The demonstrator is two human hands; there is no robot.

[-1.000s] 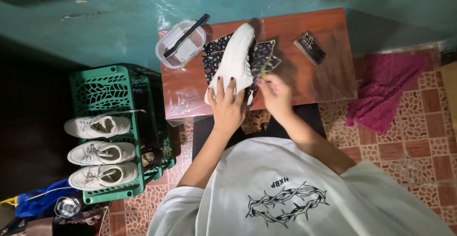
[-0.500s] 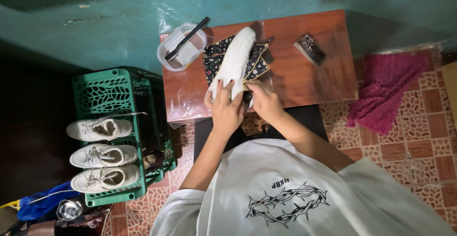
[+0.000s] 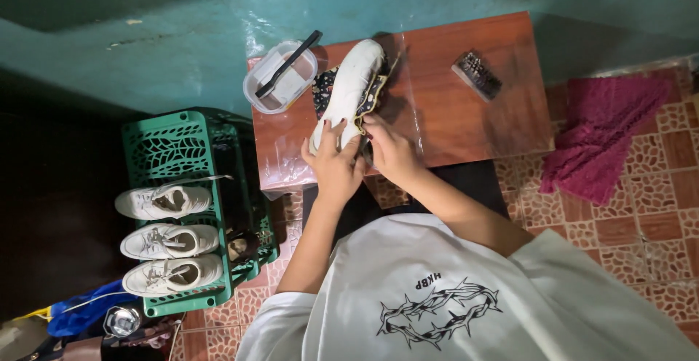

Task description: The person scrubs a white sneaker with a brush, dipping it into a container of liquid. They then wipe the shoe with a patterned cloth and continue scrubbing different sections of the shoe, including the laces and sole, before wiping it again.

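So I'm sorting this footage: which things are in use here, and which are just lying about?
In use: white shoe, patterned cloth under it, left hand, right hand.

Lying about: scrub brush, plastic tub with black brush, three white sneakers on green crate, magenta towel.

**Low wooden table on a tiled floor**

A reddish-brown table [image 3: 466,113] stands on patterned floor tiles [image 3: 655,222], against a teal wall. On it lie 1 patterned cloth [image 3: 324,88] under a white shoe [image 3: 349,88], 1 clear plastic tub [image 3: 280,77] at the left corner, and 1 dark brush [image 3: 477,75] toward the right. A magenta towel [image 3: 604,135] and a green crate [image 3: 182,157] sit on the floor.
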